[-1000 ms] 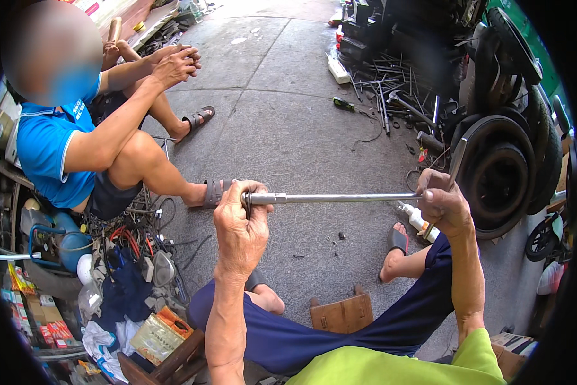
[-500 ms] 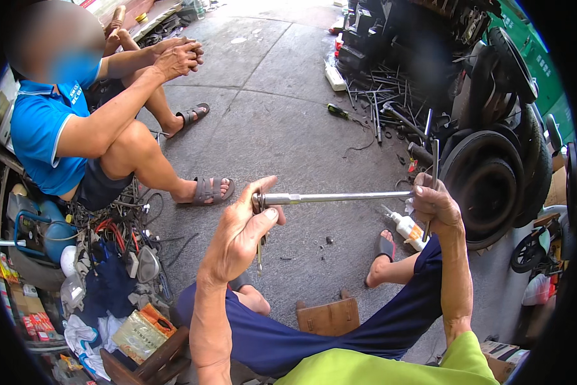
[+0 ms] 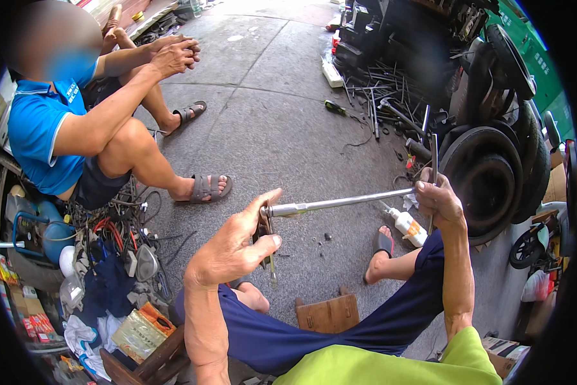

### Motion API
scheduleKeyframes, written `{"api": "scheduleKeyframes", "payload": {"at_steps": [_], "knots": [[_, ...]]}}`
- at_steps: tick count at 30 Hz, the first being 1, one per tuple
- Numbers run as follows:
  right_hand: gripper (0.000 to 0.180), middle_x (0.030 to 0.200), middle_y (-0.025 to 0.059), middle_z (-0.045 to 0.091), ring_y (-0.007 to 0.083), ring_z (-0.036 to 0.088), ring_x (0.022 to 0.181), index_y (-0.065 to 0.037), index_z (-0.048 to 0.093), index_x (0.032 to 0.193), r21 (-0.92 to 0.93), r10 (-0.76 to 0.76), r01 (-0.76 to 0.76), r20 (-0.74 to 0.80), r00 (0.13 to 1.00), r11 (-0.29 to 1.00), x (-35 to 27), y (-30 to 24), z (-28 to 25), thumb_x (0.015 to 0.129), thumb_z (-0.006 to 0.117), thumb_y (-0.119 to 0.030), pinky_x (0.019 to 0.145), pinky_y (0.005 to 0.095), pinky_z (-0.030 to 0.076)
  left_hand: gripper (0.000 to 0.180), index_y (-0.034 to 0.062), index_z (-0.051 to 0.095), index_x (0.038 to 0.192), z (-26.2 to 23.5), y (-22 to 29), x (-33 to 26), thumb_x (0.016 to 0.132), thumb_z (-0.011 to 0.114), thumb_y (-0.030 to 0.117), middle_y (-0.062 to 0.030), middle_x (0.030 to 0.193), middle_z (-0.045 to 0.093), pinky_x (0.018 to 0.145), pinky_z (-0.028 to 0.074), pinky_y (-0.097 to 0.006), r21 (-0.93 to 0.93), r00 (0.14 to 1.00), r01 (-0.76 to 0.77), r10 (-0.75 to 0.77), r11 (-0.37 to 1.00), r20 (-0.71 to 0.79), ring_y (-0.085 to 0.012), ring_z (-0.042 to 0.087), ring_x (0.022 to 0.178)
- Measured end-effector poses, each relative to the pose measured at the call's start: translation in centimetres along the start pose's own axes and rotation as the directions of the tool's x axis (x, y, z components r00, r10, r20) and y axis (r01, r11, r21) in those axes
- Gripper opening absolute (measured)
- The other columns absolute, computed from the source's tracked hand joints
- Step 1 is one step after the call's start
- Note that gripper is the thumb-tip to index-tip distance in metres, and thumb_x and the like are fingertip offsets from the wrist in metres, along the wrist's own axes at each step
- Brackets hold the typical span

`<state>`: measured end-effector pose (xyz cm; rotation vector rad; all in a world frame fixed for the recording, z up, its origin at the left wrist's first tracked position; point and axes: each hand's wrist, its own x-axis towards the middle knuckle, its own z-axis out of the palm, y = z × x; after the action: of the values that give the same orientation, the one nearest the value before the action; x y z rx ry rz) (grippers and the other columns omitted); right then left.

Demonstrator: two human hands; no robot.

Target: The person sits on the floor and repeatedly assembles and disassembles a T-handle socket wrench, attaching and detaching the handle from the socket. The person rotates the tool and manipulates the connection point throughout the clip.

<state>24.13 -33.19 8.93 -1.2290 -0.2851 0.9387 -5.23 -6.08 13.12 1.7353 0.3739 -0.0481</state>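
Observation:
A long silver T-handle socket wrench (image 3: 346, 203) spans the space between my hands, its socket end to the left and slightly lower. My right hand (image 3: 439, 202) is closed round the crossbar, which stands nearly upright through my fist. At the socket end, my left hand (image 3: 237, 240) holds a small dark metal part (image 3: 266, 221) against the socket, thumb lowered and index finger stretched along the top. A thin metal rod (image 3: 273, 266) hangs below that part. My palm and fingers hide much of it, so its kind is unclear.
A person in a blue shirt (image 3: 51, 138) sits at the left. Tyres (image 3: 484, 179) and scattered metal tools (image 3: 384, 96) lie at the right. A white bottle (image 3: 409, 226) stands near my foot. A small wooden stool (image 3: 327, 314) sits between my legs; clutter (image 3: 108, 282) fills the left.
My left hand has dropped slightly, and its thumb has moved down off the socket. The wrench now tilts more, its socket end lower. My right hand keeps its grip.

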Motion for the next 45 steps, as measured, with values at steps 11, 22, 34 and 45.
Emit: {"api": "scheduleKeyframes", "payload": {"at_steps": [11, 22, 34, 45], "knots": [[0.03, 0.052, -0.0062, 0.038, 0.0012, 0.028, 0.041, -0.01, 0.048, 0.075, -0.117, -0.17, 0.171, 0.016, 0.985, 0.978, -0.4, 0.0, 1.7, 0.08, 0.078, -0.008, 0.038, 0.0201, 0.017, 0.037, -0.0065, 0.051, 0.124, 2.4, -2.6, 2.5, 0.087, 0.052, -0.002, -0.014, 0.108, 0.064, 0.089, 0.045, -0.034, 0.243, 0.861, -0.098, 0.204, 0.965, -0.465, -0.0205, 0.059, 0.096], [0.034, 0.056, -0.0004, 0.048, 0.0032, 0.035, 0.04, -0.01, 0.045, 0.075, -0.02, -0.201, 0.201, -0.004, 0.98, 0.979, -1.0, 1.2, 3.9, 0.075, 0.078, 0.002, 0.037, 0.0215, 0.022, 0.033, -0.0035, 0.061, 0.116, 1.3, -4.2, 4.8, 0.084, 0.056, 0.005, -0.0171, 0.108, 0.049, 0.1, 0.035, -0.05, 0.426, 0.733, 0.182, 0.166, 0.886, -0.659, -0.0335, 0.045, 0.113], [0.036, 0.053, -0.003, 0.041, 0.0032, 0.029, 0.038, -0.011, 0.041, 0.075, 0.058, -0.153, 0.154, -0.014, 0.988, 0.986, -0.7, 1.2, 5.3, 0.077, 0.076, -0.002, 0.037, 0.0216, 0.02, 0.034, -0.0066, 0.066, 0.11, 2.3, -3.2, 5.3, 0.077, 0.067, -0.012, -0.0089, 0.098, 0.065, 0.082, 0.05, -0.028, -0.034, 0.362, -0.343, 0.099, 0.939, -0.927, -0.013, 0.06, 0.089], [0.033, 0.054, -0.0037, 0.038, 0.0038, 0.027, 0.039, -0.012, 0.042, 0.08, 0.187, -0.04, 0.036, 0.016, 0.999, 0.982, -0.5, 2.4, 5.9, 0.079, 0.073, 0.0, 0.036, 0.0211, 0.019, 0.034, -0.0041, 0.067, 0.113, 2.2, -2.7, 4.8, 0.079, 0.065, -0.01, -0.0097, 0.098, 0.063, 0.083, 0.051, -0.029, 0.085, 0.283, -0.288, 0.17, 0.954, -0.944, -0.0139, 0.06, 0.093]]}}
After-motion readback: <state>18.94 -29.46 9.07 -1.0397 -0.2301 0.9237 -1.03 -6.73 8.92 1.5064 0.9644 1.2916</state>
